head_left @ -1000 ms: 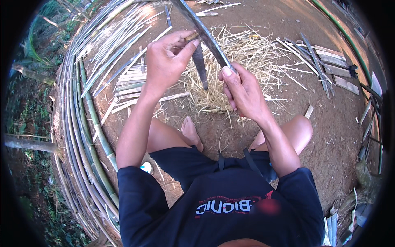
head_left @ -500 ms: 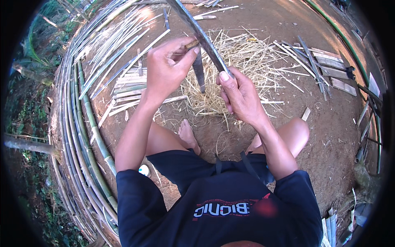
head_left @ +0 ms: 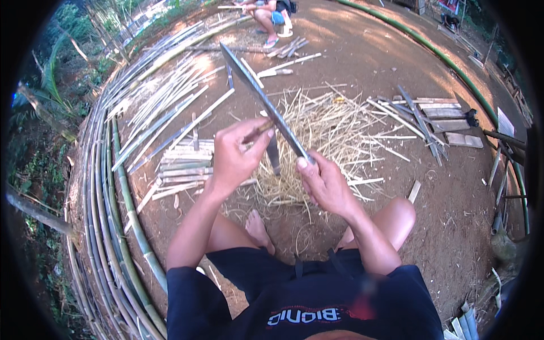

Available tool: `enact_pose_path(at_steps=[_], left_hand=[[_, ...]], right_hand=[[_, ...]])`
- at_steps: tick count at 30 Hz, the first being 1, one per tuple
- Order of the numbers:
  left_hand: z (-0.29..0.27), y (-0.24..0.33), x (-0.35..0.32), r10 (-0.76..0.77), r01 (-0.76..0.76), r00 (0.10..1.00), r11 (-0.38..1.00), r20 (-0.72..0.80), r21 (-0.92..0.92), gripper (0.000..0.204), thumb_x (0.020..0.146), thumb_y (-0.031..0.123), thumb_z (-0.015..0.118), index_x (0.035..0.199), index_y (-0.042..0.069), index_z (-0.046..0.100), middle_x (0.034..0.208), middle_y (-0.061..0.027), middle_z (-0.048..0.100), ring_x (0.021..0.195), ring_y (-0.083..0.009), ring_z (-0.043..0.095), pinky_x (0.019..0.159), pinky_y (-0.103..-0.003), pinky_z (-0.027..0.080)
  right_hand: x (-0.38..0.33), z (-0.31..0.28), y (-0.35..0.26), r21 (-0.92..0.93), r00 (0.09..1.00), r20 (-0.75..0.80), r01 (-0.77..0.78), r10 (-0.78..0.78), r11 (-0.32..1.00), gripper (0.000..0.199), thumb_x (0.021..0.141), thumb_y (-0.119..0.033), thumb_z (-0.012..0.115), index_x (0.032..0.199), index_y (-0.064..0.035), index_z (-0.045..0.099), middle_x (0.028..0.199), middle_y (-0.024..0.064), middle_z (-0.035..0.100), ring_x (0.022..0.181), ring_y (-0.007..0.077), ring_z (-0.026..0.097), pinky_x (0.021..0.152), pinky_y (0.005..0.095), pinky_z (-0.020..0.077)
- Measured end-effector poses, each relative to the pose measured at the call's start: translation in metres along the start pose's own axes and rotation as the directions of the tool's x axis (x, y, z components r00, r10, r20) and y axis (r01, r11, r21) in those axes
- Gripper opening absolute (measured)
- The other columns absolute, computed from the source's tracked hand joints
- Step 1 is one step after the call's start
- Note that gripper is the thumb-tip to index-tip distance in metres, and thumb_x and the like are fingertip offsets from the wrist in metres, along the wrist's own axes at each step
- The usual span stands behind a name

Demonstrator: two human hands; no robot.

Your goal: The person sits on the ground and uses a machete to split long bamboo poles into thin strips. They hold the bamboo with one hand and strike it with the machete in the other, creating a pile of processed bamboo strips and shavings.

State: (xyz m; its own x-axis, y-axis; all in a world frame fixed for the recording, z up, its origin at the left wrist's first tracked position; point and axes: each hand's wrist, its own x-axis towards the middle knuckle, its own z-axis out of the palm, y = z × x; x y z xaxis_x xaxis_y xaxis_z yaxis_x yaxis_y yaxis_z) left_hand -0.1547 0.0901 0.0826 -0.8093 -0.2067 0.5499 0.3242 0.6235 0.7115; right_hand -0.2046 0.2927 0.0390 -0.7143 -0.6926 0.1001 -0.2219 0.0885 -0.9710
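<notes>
My left hand (head_left: 241, 150) is closed in a pinch around a short brown stick (head_left: 258, 133), whose tip meets the side of a long dark blade. My right hand (head_left: 326, 181) is wrapped around the near end of that blade (head_left: 255, 88), thumb laid along it. The blade slants up to the far left and narrows to a point; any handle is hidden in my fist. Below the stick shows a narrow dark metal-like strip (head_left: 273, 156), over the pile of pale shavings (head_left: 317, 136). Whether it lies on them or hangs above, I cannot tell.
Split slats (head_left: 184, 173) are stacked left of the shavings, thin strips (head_left: 175, 96) behind. Long bamboo poles (head_left: 122, 187) run along the left. Flat pieces (head_left: 450, 116) lie at the right. Another person (head_left: 266, 20) sits at the far top. My bare foot (head_left: 258, 229) is near the shavings.
The view has tilted up, so the far ground and another person now show. Both hands sit lower in the picture, and the blade's pointed far end has come into sight. Both grips look unchanged.
</notes>
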Motion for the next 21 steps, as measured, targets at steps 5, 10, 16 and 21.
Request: enact_pose_path(at_steps=[5, 10, 16, 21], left_hand=[[-0.002, 0.015, -0.001, 0.02, -0.019, 1.0, 0.998, -0.02, 0.054, 0.02, 0.085, 0.002, 0.07, 0.102, -0.007, 0.069, 0.089, -0.0125, 0.071, 0.08, -0.0127, 0.067, 0.069, -0.025, 0.054], [0.0, 0.02, -0.01, 0.073, -0.07, 0.997, 0.992, -0.029, 0.104, 0.021, 0.084, 0.004, 0.072, 0.102, -0.006, 0.069, 0.091, -0.0145, 0.072, 0.08, -0.0153, 0.069, 0.068, -0.027, 0.054], [-0.002, 0.021, -0.015, 0.076, -0.075, 0.997, 0.989, -0.003, 0.129, 0.024, 0.082, 0.008, 0.071, 0.104, -0.001, 0.071, 0.094, -0.0179, 0.072, 0.08, -0.0227, 0.071, 0.07, -0.032, 0.055], [-0.006, 0.023, -0.02, 0.102, -0.103, 0.995, 0.98, 0.016, 0.171, 0.023, 0.082, 0.005, 0.073, 0.103, -0.004, 0.07, 0.092, -0.0166, 0.072, 0.08, -0.0179, 0.07, 0.071, -0.028, 0.055]], right_hand=[[-0.009, -0.001, -0.011, 0.025, 0.999, 0.014, -0.03, 0.03, 0.999, 0.046, 0.1, -0.042, 0.048, 0.108, 0.0029, 0.058, 0.062, 0.0063, 0.052, 0.058, 0.0144, 0.051, 0.056, 0.0337, 0.0431], [-0.019, 0.0, -0.008, -0.004, 1.0, -0.013, -0.014, 0.014, 1.0, 0.044, 0.1, -0.041, 0.049, 0.103, 0.002, 0.059, 0.061, 0.0052, 0.05, 0.057, 0.0138, 0.048, 0.055, 0.0327, 0.0416], [-0.025, -0.001, -0.007, 0.016, 0.999, -0.004, -0.033, 0.033, 0.999, 0.043, 0.1, -0.041, 0.049, 0.097, 0.0009, 0.058, 0.059, 0.0041, 0.048, 0.055, 0.013, 0.046, 0.053, 0.0322, 0.0393], [-0.029, 0.002, -0.01, 0.015, 1.0, -0.011, -0.02, 0.021, 1.0, 0.041, 0.1, -0.04, 0.049, 0.095, -0.0001, 0.058, 0.058, 0.0032, 0.047, 0.054, 0.0124, 0.044, 0.052, 0.0318, 0.0381]])
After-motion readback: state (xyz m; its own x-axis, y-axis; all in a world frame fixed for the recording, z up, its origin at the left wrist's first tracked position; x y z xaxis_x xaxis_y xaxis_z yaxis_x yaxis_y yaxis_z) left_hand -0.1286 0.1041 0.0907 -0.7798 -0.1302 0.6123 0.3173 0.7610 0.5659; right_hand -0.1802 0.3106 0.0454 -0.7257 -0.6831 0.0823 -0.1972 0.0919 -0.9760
